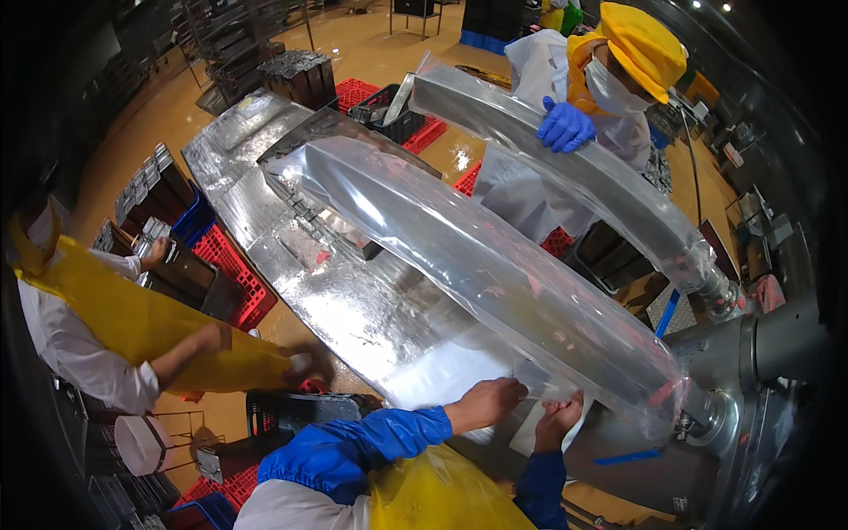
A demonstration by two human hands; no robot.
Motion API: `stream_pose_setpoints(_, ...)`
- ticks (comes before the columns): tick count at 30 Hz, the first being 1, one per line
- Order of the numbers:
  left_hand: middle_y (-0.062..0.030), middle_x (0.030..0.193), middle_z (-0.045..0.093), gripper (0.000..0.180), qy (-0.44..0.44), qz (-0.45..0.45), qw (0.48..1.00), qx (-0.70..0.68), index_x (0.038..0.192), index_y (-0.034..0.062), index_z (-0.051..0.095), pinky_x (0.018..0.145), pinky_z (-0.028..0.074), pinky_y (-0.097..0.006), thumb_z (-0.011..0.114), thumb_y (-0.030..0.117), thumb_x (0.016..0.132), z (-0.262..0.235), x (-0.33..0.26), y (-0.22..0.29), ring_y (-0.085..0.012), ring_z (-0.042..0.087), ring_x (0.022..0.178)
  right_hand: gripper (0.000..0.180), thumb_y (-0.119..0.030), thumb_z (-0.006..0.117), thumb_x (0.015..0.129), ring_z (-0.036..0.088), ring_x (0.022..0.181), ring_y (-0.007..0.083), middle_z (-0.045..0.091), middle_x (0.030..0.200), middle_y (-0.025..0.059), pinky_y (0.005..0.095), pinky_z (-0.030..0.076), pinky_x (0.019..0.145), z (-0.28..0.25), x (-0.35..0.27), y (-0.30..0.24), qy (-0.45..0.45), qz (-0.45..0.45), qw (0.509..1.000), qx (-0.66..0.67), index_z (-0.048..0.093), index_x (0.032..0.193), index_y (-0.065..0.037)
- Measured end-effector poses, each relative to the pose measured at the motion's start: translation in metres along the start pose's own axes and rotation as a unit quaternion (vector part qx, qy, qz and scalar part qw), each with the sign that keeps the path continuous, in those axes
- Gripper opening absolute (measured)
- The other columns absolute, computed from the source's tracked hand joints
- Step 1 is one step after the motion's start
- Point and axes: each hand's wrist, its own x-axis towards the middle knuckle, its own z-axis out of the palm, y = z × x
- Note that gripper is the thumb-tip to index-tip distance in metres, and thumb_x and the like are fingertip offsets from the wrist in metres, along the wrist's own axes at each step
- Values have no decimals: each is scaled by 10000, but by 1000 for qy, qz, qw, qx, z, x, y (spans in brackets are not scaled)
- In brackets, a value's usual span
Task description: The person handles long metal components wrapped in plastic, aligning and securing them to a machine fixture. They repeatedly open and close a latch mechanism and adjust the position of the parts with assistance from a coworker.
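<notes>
Clear casing tube: filled, lying across steel tabletop; left hand and right hand fingers pinching its near lower edge, nozzle end still attached.

long clear plastic casing lying across steel table, second clear casing beyond it

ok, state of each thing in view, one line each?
near bag: long clear plastic, puffed up, lying on the steel table, far end on a machine nozzle
far bag: puffed up, steadied by a co-worker's blue glove
left hand: bare, touching the near bag's lower edge
right hand: bare, pinching the same edge
red crates: on the floor, holding dark metal moulds
</notes>
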Motion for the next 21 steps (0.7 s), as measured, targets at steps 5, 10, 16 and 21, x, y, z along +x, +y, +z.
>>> stream_pose_setpoints(5, -139, 837, 718, 213, 46, -22, 988, -148, 997, 4, 696, 669, 552, -391, 665, 215, 1006, 52, -13, -6, -276, 702, 747, 328, -421, 501, 1102, 524, 581, 134, 509, 694, -3, 291, 480, 504, -19, -46, -18, 36, -14, 996, -75, 549, 1016, -109)
stream_pose_setpoints(10, -51, 710, 689, 295, 74, -195, 945, -251, 921, -12, 727, 623, 506, -272, 756, 273, 993, 52, -41, 3, -86, 603, 647, 425, -211, 870, 862, 616, 928, 161, 628, 1025, 22, 305, 520, 764, -33, -78, 12, -202, -107, 886, -404, 617, 1172, -67)
stream_pose_setpoints(16, -51, 635, 660, 421, 124, -233, 956, -128, 796, 12, 738, 602, 494, -290, 817, 405, 923, 27, -52, 25, -98, 590, 608, 357, -187, 889, 841, 621, 915, 166, 644, 1005, 43, 325, 515, 764, 8, -82, -10, -314, -96, 819, -469, 674, 1100, -69)
stream_pose_setpoints(21, -103, 663, 688, 488, 98, -266, 956, -78, 777, 32, 700, 586, 516, -343, 805, 490, 909, 20, -59, 9, -197, 639, 575, 227, -166, 836, 894, 635, 827, 179, 654, 891, 74, 335, 538, 762, 34, -79, -23, -371, -121, 757, -523, 704, 1015, -27)
